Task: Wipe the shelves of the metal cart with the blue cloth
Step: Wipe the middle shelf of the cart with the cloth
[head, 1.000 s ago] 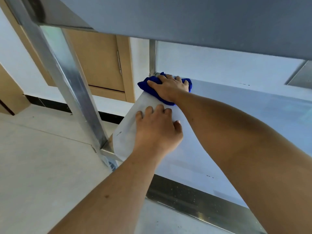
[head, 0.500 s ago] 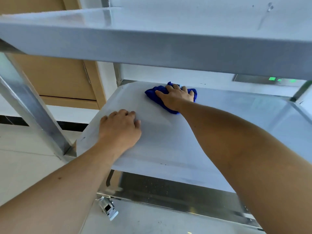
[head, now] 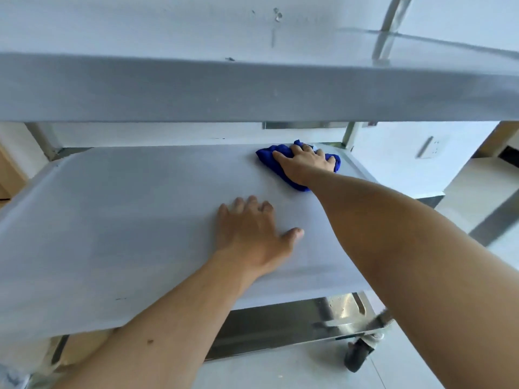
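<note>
The metal cart's middle shelf (head: 112, 220) fills the view, pale grey and flat. Its top shelf (head: 252, 88) hangs above it as a wide grey band. My right hand (head: 304, 164) presses the bunched blue cloth (head: 269, 158) flat on the middle shelf at its far right corner, fingers spread over it. My left hand (head: 250, 234) lies palm down on the bare shelf nearer me, fingers apart and holding nothing. A bottom shelf (head: 280, 327) of shiny steel shows below the front edge.
A black caster wheel (head: 359, 355) sits under the cart's right front corner on the light tiled floor. Steel uprights (head: 348, 134) stand at the back corners. A white wall with a socket plate (head: 429, 147) lies behind, wooden panels at the left.
My right hand has swept the blue cloth from the shelf's far left across to its far right corner. My left hand has shifted right along the shelf, and my view has swung right.
</note>
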`<state>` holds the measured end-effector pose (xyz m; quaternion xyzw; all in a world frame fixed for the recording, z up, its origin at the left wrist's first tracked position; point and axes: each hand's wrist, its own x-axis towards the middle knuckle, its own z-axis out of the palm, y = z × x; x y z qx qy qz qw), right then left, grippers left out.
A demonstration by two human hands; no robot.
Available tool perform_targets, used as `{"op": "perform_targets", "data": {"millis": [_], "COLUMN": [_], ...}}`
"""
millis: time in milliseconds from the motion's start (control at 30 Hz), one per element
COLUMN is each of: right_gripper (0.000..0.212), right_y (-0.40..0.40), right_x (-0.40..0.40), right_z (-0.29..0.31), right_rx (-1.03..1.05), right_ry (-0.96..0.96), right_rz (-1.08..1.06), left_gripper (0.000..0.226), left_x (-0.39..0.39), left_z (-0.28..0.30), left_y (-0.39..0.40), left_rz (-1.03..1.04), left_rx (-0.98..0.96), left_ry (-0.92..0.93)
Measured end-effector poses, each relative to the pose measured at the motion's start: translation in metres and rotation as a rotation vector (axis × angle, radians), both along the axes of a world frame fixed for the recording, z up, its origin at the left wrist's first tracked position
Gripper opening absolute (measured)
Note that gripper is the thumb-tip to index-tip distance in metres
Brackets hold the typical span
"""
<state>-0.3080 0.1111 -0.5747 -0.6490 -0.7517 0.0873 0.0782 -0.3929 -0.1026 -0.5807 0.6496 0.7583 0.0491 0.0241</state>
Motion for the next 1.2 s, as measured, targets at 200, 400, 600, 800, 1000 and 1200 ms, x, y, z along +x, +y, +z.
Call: {"op": "perform_targets", "data": {"millis": [200, 400, 600, 800, 1000, 1200], "right_gripper": [0.082, 0.075, 0.079, 0.078, 0.061, 0.06], "right_y": [0.002, -0.051, -0.119, -0.169, -0.217, -0.264], "right_x": [0.054, 0.09, 0.123, 0.141, 0.136, 0.087], "right_z": [0.0, -0.002, -0.003, -0.003, -0.017, -0.05], "right_rx": [0.0, 0.027, 0.04, 0.025, 0.255, 0.436], "right_ry": [-0.049, -0.052, -0.042, -0.016, 0.144, 0.413], "right_rz": [-0.099, -0.113, -0.123, -0.156, -0.274, -0.336], "left_gripper": [0.093, 0.093, 0.089, 0.089, 0.093, 0.073], "left_x": [-0.001, 0.003, 0.005, 0.007, 0.002, -0.023], "left_z": [0.005, 0.012, 0.022, 0.026, 0.027, 0.03], "left_y": [0.007, 0.011, 0.011, 0.007, 0.008, 0.013], "left_rz": [0.006, 0.026, 0.018, 0.013, -0.016, -0.094], "left_rx": [-0.008, -0.051, -0.082, -0.069, -0.11, -0.179], "left_ry": [-0.056, -0.063, -0.035, -0.04, -0.032, -0.17]}}
